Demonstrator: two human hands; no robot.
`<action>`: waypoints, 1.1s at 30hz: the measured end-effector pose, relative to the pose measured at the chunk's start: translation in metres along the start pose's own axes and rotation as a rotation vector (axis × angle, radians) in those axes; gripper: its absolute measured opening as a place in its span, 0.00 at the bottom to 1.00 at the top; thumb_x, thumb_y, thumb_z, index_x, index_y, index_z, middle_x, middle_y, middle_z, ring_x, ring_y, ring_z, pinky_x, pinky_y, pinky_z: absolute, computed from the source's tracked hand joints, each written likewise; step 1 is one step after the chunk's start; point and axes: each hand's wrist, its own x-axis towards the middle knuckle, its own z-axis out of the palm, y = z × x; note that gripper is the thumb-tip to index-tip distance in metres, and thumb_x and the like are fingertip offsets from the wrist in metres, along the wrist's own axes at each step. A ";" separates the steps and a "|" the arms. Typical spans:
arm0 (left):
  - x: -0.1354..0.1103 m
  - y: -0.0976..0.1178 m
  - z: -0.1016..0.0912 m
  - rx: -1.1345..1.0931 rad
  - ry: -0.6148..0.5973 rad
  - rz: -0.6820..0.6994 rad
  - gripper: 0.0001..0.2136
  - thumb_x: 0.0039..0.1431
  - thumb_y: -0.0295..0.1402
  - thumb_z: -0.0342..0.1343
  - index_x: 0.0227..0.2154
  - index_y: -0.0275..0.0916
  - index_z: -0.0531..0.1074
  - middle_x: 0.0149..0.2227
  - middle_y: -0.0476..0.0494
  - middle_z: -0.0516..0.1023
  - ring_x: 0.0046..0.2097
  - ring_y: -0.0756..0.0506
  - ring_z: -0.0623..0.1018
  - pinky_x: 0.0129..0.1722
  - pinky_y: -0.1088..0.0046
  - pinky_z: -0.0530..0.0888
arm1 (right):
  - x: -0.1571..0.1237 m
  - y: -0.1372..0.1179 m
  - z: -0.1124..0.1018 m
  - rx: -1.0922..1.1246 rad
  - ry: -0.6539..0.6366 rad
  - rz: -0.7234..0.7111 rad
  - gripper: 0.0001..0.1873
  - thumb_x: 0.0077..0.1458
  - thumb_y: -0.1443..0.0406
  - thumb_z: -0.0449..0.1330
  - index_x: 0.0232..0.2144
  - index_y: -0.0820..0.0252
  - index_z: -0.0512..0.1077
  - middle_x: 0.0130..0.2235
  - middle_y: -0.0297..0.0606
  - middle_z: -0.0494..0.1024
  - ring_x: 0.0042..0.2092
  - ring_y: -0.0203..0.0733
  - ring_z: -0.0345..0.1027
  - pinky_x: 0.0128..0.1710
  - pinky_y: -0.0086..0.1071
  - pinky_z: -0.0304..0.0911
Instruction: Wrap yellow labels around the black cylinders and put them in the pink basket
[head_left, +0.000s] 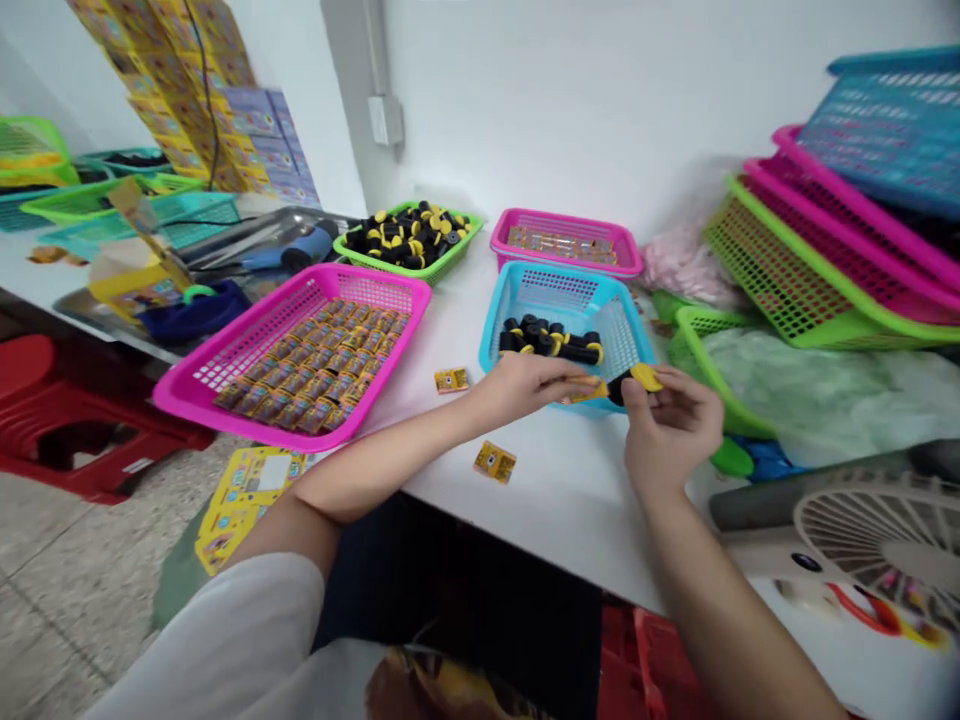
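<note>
My left hand [529, 388] has its fingers closed on a small yellow printed card [589, 392], partly hidden by those fingers. Between the thumb and fingers of my right hand [675, 425] is a small black cylinder with a yellow cap [636, 383], its dark end facing the card. Both hands meet over the near rim of a blue basket [491, 320], in which several similar black-and-yellow cylinders [551, 340] lie. Two loose yellow cards rest on the white table: one card [451, 380] beyond my left forearm, another card [495, 462] nearer me.
A pink basket [176, 395] on the left holds rows of packed yellow pieces. Behind it stands a green basket [472, 232] heaped with cylinders. Another pink basket [637, 262] is at the back. Stacked baskets [795, 270] and a fan [885, 540] crowd the right side.
</note>
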 end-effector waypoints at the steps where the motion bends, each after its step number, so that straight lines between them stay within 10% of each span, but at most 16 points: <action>1: -0.002 -0.006 0.003 -0.026 -0.034 -0.006 0.10 0.70 0.32 0.57 0.48 0.38 0.82 0.37 0.47 0.87 0.38 0.51 0.85 0.40 0.79 0.77 | 0.000 -0.002 0.000 -0.007 0.014 0.012 0.22 0.46 0.50 0.76 0.32 0.52 0.72 0.39 0.37 0.82 0.42 0.45 0.80 0.43 0.44 0.78; 6: -0.027 -0.034 0.011 -0.172 -0.161 0.019 0.21 0.71 0.29 0.45 0.62 0.35 0.72 0.35 0.46 0.85 0.36 0.52 0.84 0.42 0.76 0.80 | -0.003 -0.015 -0.001 0.040 -0.049 0.152 0.28 0.53 0.44 0.70 0.24 0.53 0.61 0.31 0.30 0.79 0.24 0.33 0.70 0.22 0.32 0.69; 13: -0.030 -0.033 0.009 -0.126 -0.237 -0.003 0.37 0.67 0.28 0.47 0.76 0.42 0.44 0.37 0.50 0.86 0.39 0.51 0.85 0.46 0.77 0.79 | -0.010 -0.029 -0.002 0.139 -0.240 0.220 0.27 0.56 0.45 0.69 0.23 0.53 0.62 0.35 0.30 0.83 0.27 0.35 0.75 0.24 0.33 0.73; 33: -0.026 -0.023 0.012 -0.326 -0.030 -0.068 0.43 0.62 0.45 0.64 0.74 0.48 0.47 0.47 0.42 0.83 0.50 0.41 0.84 0.53 0.61 0.81 | -0.003 -0.015 -0.007 -0.012 -0.578 0.024 0.22 0.52 0.48 0.72 0.27 0.51 0.67 0.42 0.38 0.83 0.46 0.45 0.79 0.44 0.45 0.77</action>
